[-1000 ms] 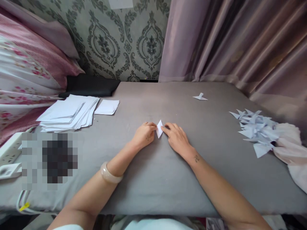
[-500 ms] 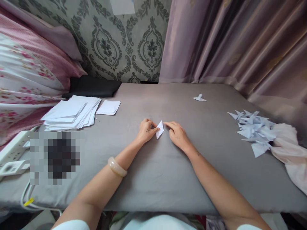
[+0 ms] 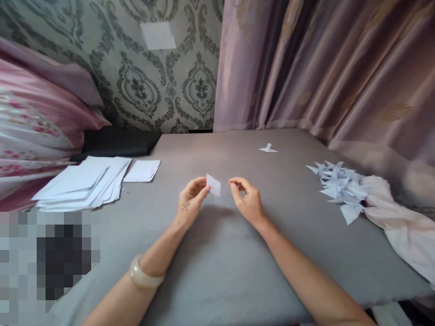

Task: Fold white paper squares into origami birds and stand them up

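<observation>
My left hand (image 3: 193, 199) is raised over the grey cloth and pinches a small folded piece of white paper (image 3: 213, 184) between thumb and fingers. The paper stands tilted, with slanted ends, and its left edge is hidden by my fingers. To its right, my right hand (image 3: 248, 199) is apart from the paper. Its fingers are curled, with the thumb tip close to the fingertips, and nothing shows between them.
A pile of folded white paper shapes (image 3: 343, 183) lies at the right beside a pale pink cloth (image 3: 390, 208). One folded paper shape (image 3: 268, 148) sits at the back. Stacked white sheets (image 3: 78, 183), a smaller stack (image 3: 142, 170) and a black folded item (image 3: 118, 142) are at the left.
My left hand has lifted the folded paper from the cloth and turned it. The right hand has lifted too, its fingers drawing in toward the thumb. The view has tilted up.
</observation>
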Available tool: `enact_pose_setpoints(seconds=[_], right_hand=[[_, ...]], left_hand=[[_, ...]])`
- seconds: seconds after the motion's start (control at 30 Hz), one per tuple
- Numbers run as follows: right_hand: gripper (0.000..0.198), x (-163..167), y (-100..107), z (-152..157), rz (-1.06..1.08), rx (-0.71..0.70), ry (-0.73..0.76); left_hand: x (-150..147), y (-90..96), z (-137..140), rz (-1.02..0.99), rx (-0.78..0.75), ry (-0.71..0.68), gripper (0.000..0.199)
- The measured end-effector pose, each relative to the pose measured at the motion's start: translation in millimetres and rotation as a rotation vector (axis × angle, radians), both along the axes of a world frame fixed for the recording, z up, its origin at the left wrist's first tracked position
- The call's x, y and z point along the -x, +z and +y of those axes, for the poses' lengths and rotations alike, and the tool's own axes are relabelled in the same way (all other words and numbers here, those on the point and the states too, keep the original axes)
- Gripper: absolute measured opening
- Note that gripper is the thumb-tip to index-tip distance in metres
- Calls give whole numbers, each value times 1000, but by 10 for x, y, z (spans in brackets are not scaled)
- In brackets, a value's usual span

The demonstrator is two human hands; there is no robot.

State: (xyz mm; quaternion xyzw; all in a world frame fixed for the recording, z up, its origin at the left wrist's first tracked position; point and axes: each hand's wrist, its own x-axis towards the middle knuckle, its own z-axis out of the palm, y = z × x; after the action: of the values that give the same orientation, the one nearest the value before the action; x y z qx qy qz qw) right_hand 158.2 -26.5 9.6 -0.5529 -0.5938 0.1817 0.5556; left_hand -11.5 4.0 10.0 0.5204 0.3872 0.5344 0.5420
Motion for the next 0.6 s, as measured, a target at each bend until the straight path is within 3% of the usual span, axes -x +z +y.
enact_pose_setpoints(seconds=[0.13, 0.23, 0.6], right_hand=[[11, 64, 95, -70, -89, -136, 41], [10, 86, 90, -79, -109, -155, 55], [13, 85, 124, -78, 52, 47, 61]], left_hand=[[-24, -4, -44, -10, -2, 17, 22], [-44, -5, -65, -35, -2, 15, 20], [-22, -34, -82, 18, -14, -32, 18]])
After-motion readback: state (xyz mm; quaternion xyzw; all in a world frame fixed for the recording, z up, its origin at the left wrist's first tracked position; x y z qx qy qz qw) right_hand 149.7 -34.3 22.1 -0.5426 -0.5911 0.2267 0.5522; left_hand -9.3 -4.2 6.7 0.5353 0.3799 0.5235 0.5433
